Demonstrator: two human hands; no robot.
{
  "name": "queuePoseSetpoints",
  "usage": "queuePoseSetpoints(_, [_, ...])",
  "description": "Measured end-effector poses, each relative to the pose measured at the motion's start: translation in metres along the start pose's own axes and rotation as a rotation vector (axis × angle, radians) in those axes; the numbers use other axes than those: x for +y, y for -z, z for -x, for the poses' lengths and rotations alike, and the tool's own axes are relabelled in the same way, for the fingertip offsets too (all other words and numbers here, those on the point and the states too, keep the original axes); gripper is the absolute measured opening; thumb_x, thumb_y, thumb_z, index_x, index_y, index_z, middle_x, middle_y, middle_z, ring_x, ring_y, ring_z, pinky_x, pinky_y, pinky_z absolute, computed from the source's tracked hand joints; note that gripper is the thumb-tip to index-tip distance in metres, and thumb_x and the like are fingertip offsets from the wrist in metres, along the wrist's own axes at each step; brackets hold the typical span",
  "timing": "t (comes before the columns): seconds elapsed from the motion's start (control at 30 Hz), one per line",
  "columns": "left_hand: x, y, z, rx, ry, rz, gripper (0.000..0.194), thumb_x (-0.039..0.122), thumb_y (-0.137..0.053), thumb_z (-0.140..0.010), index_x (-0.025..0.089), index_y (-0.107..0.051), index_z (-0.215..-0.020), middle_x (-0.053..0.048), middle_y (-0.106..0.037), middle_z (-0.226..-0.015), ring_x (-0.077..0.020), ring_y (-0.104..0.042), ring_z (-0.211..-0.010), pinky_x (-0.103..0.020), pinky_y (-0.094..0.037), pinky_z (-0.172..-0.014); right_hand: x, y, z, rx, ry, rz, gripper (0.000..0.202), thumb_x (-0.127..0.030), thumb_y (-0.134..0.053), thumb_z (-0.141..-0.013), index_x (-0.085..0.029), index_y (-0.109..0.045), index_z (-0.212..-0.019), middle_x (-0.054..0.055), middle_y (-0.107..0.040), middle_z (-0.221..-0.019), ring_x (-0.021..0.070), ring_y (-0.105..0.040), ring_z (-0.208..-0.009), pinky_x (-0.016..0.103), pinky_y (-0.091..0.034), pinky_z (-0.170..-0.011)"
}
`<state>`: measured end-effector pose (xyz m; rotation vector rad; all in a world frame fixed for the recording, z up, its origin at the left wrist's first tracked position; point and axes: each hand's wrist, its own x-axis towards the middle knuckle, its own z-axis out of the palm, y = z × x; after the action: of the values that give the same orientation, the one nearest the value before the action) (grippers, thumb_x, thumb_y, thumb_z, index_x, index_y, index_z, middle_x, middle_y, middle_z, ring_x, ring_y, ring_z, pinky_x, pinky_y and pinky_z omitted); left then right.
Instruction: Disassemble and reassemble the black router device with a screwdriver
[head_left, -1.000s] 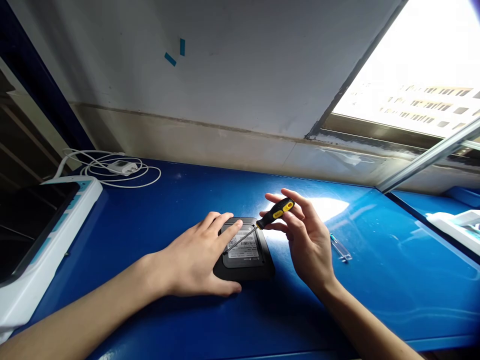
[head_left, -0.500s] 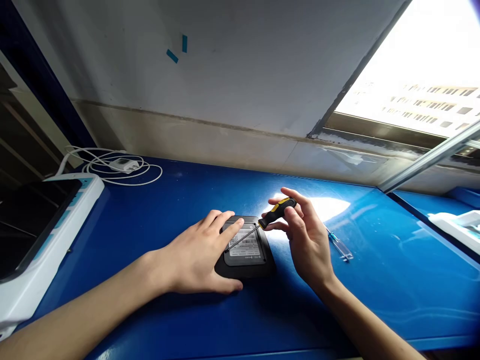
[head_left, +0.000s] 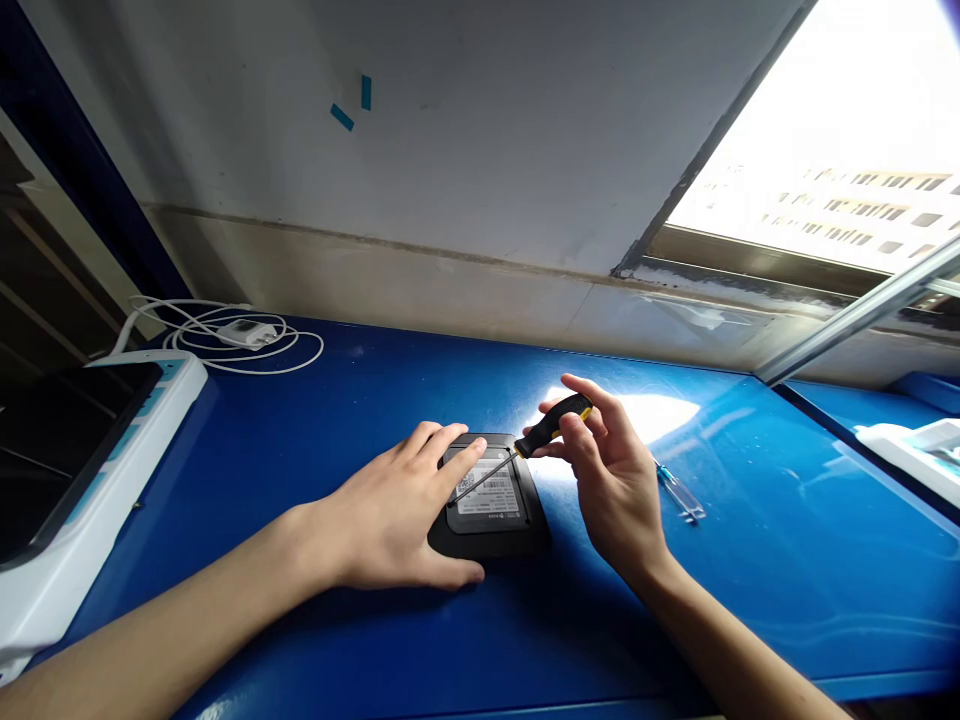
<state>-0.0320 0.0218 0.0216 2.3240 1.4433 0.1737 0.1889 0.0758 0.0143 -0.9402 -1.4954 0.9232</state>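
A flat black square device (head_left: 491,542) with a white printed label lies on the blue table, label side up. My left hand (head_left: 397,510) holds it from the left, fingers over its far side and thumb along the near edge. A screwdriver (head_left: 555,425) with a black and yellow handle is gripped between the thumb and fingers of my right hand (head_left: 619,480). Its thin shaft slants down left across the label, the tip near a recess at the label's left edge. Whether a screw sits under the tip is too small to tell.
A second screwdriver with a clear blue handle (head_left: 681,493) lies right of my right hand. On the left are a white and teal stand with a dark screen (head_left: 161,385) and a coiled white cable with a plug (head_left: 247,333). A wall runs behind the table.
The screwdriver handle has turned in my right fingers: its yellow stripe has gone from the upper side to the lower. My left hand and the device stay in place.
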Motion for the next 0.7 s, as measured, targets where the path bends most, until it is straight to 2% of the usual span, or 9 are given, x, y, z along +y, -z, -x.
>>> queuePoseSetpoints(0.07, [0.0005,0.0004,0.0003,-0.001,0.002,0.004,0.11,0.065,-0.077,-0.077,0.018,-0.029,-0.164,-0.018,-0.028,-0.17,-0.0399,-0.027,-0.156,-0.057,-0.041,-0.12,-0.0006,0.0,-0.0006,0.01,-0.002,0.033,0.04,-0.047,-0.07,-0.093,-0.029,-0.065,-0.128,0.0,-0.071,-0.09,0.0154,-0.072,-0.075,0.033,-0.068,-0.068])
queuePoseSetpoints(0.1, [0.0005,0.0004,0.0003,-0.001,-0.001,0.003,0.11,0.065,-0.077,-0.077,0.019,-0.029,-0.164,-0.018,-0.028,-0.17,-0.0396,-0.027,-0.156,-0.057,-0.041,-0.119,-0.0003,0.0003,-0.0007,0.003,-0.008,0.034,0.041,-0.047,-0.07,-0.093,-0.029,-0.064,-0.13,0.001,-0.072,-0.091,0.0159,-0.072,-0.075,0.033,-0.068,-0.068])
queuePoseSetpoints(0.23, [-0.0004,-0.001,0.0006,0.005,-0.013,-0.009,0.109,0.065,-0.076,-0.077,0.019,-0.029,-0.164,-0.017,-0.028,-0.17,-0.0385,-0.026,-0.156,-0.056,-0.04,-0.12,0.0027,0.0019,0.0002,-0.05,-0.051,-0.042,0.04,-0.047,-0.064,-0.097,-0.028,-0.059,-0.132,0.007,-0.076,-0.118,0.0192,-0.076,-0.086,0.04,-0.067,-0.078])
queuePoseSetpoints(0.3, [-0.001,-0.0017,0.0008,0.012,-0.011,-0.012,0.109,0.066,-0.076,-0.077,0.019,-0.029,-0.164,-0.017,-0.029,-0.17,-0.0381,-0.026,-0.156,-0.055,-0.04,-0.12,0.0035,0.0018,0.0003,-0.07,-0.071,-0.074,0.04,-0.048,-0.062,-0.097,-0.029,-0.058,-0.132,0.008,-0.074,-0.125,0.0186,-0.077,-0.086,0.043,-0.066,-0.083])
queuePoseSetpoints(0.37, [-0.0013,-0.002,0.001,0.02,-0.013,-0.01,0.108,0.066,-0.076,-0.077,0.021,-0.029,-0.164,-0.016,-0.03,-0.17,-0.038,-0.027,-0.156,-0.054,-0.04,-0.12,0.0035,0.0013,-0.0002,-0.069,-0.066,-0.045,0.041,-0.05,-0.064,-0.097,-0.03,-0.057,-0.132,0.007,-0.075,-0.119,0.0179,-0.076,-0.085,0.042,-0.065,-0.086])
queuePoseSetpoints(0.5, [-0.0015,-0.0013,0.001,0.015,-0.012,-0.01,0.109,0.066,-0.076,-0.077,0.02,-0.029,-0.164,-0.017,-0.028,-0.17,-0.0385,-0.027,-0.156,-0.055,-0.041,-0.12,0.0036,0.0017,-0.0015,-0.02,-0.005,0.096,0.043,-0.048,-0.069,-0.094,-0.03,-0.06,-0.133,0.002,-0.075,-0.093,0.0179,-0.073,-0.086,0.038,-0.063,-0.084])
queuePoseSetpoints(0.57, [-0.0015,-0.001,0.0008,0.007,-0.009,-0.012,0.11,0.066,-0.076,-0.078,0.018,-0.028,-0.164,-0.018,-0.028,-0.171,-0.0387,-0.026,-0.156,-0.056,-0.041,-0.12,0.0039,0.0026,-0.0012,-0.028,0.0,0.081,0.042,-0.046,-0.067,-0.096,-0.029,-0.06,-0.133,0.003,-0.076,-0.1,0.019,-0.075,-0.089,0.04,-0.063,-0.086])
queuePoseSetpoints(0.7, [-0.0011,-0.0012,0.0001,0.014,-0.011,-0.007,0.11,0.066,-0.076,-0.077,0.018,-0.029,-0.164,-0.018,-0.028,-0.17,-0.0389,-0.027,-0.156,-0.056,-0.041,-0.12,0.0031,0.002,0.0006,-0.074,-0.047,-0.029,0.04,-0.046,-0.063,-0.098,-0.028,-0.057,-0.133,0.01,-0.076,-0.124,0.0238,-0.078,-0.099,0.046,-0.064,-0.09])
